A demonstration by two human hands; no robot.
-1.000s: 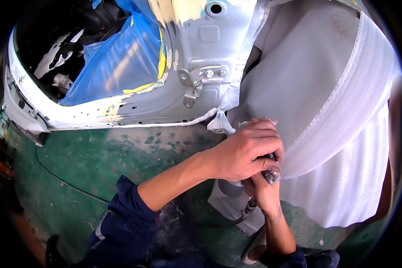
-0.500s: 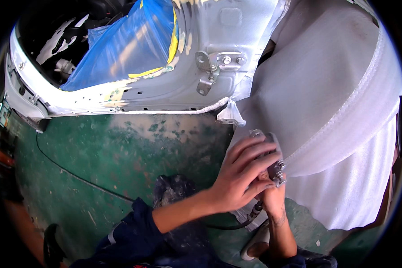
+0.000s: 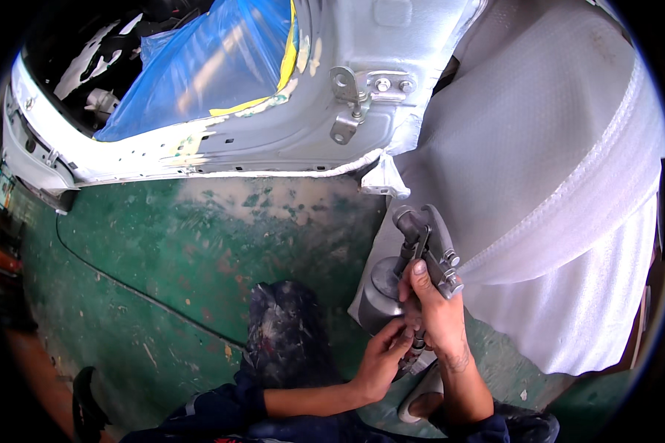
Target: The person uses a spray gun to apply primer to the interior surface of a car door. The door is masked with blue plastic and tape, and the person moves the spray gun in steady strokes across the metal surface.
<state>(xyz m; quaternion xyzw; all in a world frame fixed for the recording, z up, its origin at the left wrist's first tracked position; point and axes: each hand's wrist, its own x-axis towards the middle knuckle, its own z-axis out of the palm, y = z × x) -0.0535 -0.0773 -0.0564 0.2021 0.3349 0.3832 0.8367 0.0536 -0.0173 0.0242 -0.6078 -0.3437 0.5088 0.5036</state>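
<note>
My right hand is wrapped round the handle of a dark grey spray gun, its thumb on the upper side by the silver knobs at the back. A round metal cup hangs on the gun's left side. My left hand is closed at the lower end of the handle, fingers pinched on the air hose fitting. The gun's nozzle end points away from me, just short of a white bracket at the lower corner of the car body.
Blue film edged with yellow tape covers the car's opening. Whitish foam sheeting drapes over the right side down to the floor. A dark hose runs across the green floor. A metal hinge juts from the body panel.
My left hand has come down off the top of the spray gun to its hose fitting, uncovering the gun and its cup. My right hand keeps hold of the handle.
</note>
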